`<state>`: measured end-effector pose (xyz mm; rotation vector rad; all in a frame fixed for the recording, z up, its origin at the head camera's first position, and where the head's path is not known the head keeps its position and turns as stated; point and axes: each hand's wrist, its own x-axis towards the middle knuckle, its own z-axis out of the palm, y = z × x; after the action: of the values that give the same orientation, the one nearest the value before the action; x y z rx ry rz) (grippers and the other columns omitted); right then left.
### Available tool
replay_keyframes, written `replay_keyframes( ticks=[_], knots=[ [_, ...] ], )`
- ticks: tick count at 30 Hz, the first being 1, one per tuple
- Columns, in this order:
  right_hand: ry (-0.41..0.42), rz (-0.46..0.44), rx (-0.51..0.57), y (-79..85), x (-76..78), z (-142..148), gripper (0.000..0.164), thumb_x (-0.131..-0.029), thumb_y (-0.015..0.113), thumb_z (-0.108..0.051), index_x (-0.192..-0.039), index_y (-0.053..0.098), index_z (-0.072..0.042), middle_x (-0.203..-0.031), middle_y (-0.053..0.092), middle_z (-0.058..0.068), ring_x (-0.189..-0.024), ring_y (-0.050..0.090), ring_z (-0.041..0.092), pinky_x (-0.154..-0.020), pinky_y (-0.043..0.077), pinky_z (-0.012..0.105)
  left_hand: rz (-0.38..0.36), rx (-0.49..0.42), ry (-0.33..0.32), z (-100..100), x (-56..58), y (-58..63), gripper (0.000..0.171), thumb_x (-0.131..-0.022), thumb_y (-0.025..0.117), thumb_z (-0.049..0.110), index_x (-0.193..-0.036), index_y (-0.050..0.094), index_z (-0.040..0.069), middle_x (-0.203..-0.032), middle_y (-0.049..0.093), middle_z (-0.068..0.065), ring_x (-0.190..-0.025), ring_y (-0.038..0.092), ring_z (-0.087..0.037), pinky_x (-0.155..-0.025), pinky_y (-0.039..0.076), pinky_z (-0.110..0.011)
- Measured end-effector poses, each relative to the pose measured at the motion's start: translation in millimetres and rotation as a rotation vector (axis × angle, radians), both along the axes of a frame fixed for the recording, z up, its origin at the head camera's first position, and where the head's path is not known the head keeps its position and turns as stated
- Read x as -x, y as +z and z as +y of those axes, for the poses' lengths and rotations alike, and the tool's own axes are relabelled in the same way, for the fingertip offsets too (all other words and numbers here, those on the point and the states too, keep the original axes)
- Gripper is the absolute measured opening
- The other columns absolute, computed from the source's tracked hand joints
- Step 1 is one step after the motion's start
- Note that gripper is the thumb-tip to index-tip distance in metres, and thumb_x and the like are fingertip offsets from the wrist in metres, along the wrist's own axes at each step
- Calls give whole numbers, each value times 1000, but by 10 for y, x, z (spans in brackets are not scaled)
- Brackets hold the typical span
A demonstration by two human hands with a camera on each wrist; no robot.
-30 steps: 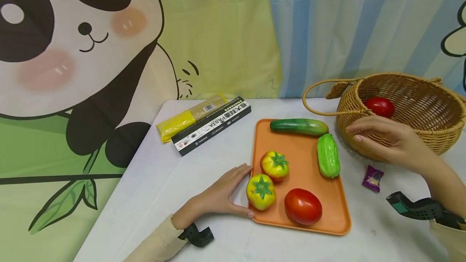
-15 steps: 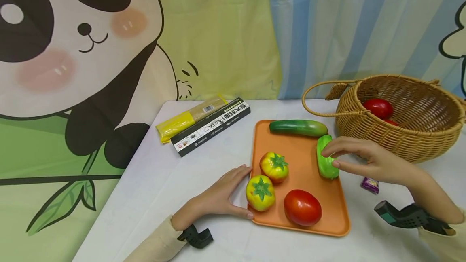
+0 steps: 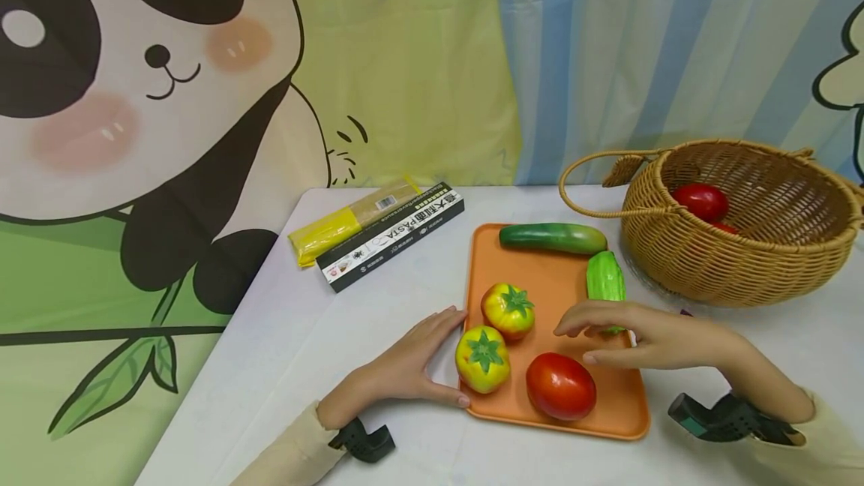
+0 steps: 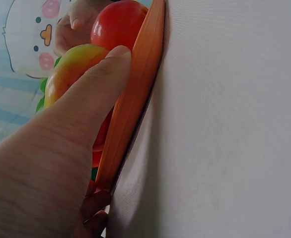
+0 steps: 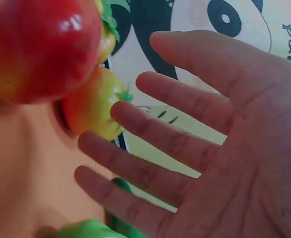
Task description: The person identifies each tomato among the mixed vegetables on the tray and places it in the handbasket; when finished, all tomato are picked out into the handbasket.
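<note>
An orange tray [image 3: 550, 321] lies on the table. It bears a smooth red oval fruit [image 3: 560, 386], two yellow-red fruits with green leafy tops [image 3: 508, 310], a dark green cucumber [image 3: 553, 238] and a light green ribbed vegetable [image 3: 605, 276]. My left hand [image 3: 394, 370] touches the tray's left rim, thumb and fingers spread along it; in the left wrist view its thumb [image 4: 98, 87] lies against the rim. Above the tray's right side hovers my right hand [image 3: 651, 336], its fingers loosely extended beside the red fruit and partly hiding the ribbed vegetable. The right wrist view shows nothing in its palm.
A wicker basket [image 3: 742, 268] with red fruits [image 3: 702, 202] inside stands at the back right, its handle leaning left. Behind the tray on the left lie a black-and-white pasta box [image 3: 391, 235] and a yellow packet [image 3: 331, 232]. A purple wrapper is mostly hidden by the right hand.
My right hand has travelled from the basket leftward and toward me, passing over the ribbed vegetable to beside the red fruit. A second red fruit shows in the basket. My left hand stays put.
</note>
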<state>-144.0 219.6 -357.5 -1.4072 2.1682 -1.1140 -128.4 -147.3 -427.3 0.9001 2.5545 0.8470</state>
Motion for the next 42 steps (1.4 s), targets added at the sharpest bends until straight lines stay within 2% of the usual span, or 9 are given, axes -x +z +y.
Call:
replay_keyframes(
  ticks=[5,11,14,21,32,42],
  knots=[
    [10,-125,-36,-41,-49,-72,34,-98,60,-13,-131,54,-13,-123,60,3,-109,60,17,-90,53,32,2,-2,-3,2,-1,1,112,-71,81,56,-157,17,22,-163,16,-4,-149,14,-24,-120,18,-49],
    [28,-219,-101,-71,-111,-139,55,-95,66,-22,-143,41,-12,-135,51,10,-116,54,13,-95,51,30,-3,3,2,7,-3,-4,112,-71,81,57,-157,17,23,-163,16,-3,-149,15,-24,-119,19,-51],
    [59,-191,-87,-109,-122,-184,62,-92,70,-26,-144,40,-13,-138,47,13,-118,51,13,-97,50,30,-4,6,7,9,-6,-6,113,-71,81,57,-157,17,23,-163,16,-3,-149,16,-25,-119,19,-51],
    [110,-108,-80,-206,-147,-265,65,-88,74,-31,-143,44,-16,-139,46,4,-124,46,15,-101,46,30,-12,8,10,11,-15,9,112,-70,81,56,-157,18,23,-163,16,-4,-149,15,-25,-119,19,-50],
    [77,-36,-169,-250,-197,-342,61,-88,72,-40,-142,47,-24,-142,47,-1,-125,48,18,-100,48,32,-4,11,9,9,-12,8,113,-70,81,57,-157,18,23,-163,15,-3,-149,15,-24,-119,19,-50],
    [84,-9,-153,-284,-189,-331,60,-87,74,-37,-139,48,-23,-137,49,-4,-121,50,16,-97,50,32,-1,4,8,8,-6,3,112,-70,82,56,-157,19,23,-163,17,-4,-149,16,-25,-119,19,-50]
  ],
)
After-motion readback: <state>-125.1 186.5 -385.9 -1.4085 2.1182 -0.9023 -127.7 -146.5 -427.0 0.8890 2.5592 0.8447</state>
